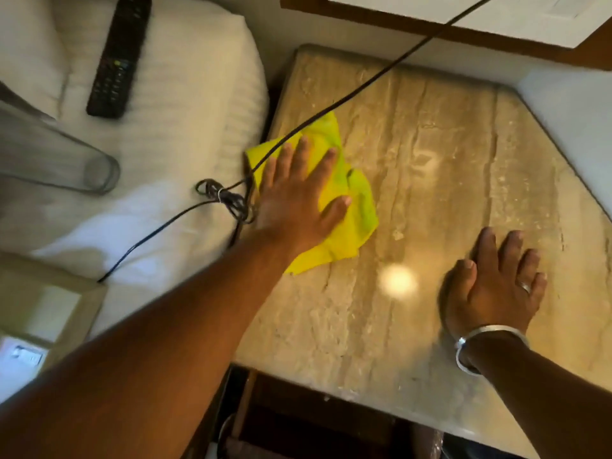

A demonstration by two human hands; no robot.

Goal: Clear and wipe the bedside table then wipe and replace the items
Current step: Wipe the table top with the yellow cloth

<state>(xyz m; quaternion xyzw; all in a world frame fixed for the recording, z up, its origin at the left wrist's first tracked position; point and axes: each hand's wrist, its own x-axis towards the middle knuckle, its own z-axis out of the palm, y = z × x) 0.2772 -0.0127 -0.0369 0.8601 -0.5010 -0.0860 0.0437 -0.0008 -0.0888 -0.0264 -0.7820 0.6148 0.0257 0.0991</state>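
The bedside table [430, 134] has a beige marble top with nothing standing on it. A yellow cloth [357, 207] lies crumpled near its left edge. My left hand [298, 197] presses flat on the cloth, fingers spread. Near the table's front right, my right hand [493, 286] rests flat on the bare marble, holding nothing; it wears a ring and a metal bangle. On the white bed at the left lie a black remote [117, 58], a clear glass [56, 154] on its side, and a beige phone [43, 306].
A black cable [364, 84] runs from the wall across the table's back left corner, over the cloth, to a knotted bundle [228, 197] on the bed edge. Wooden wall panelling [430, 34] borders the back. Dark shelf space [314, 419] shows below the table front.
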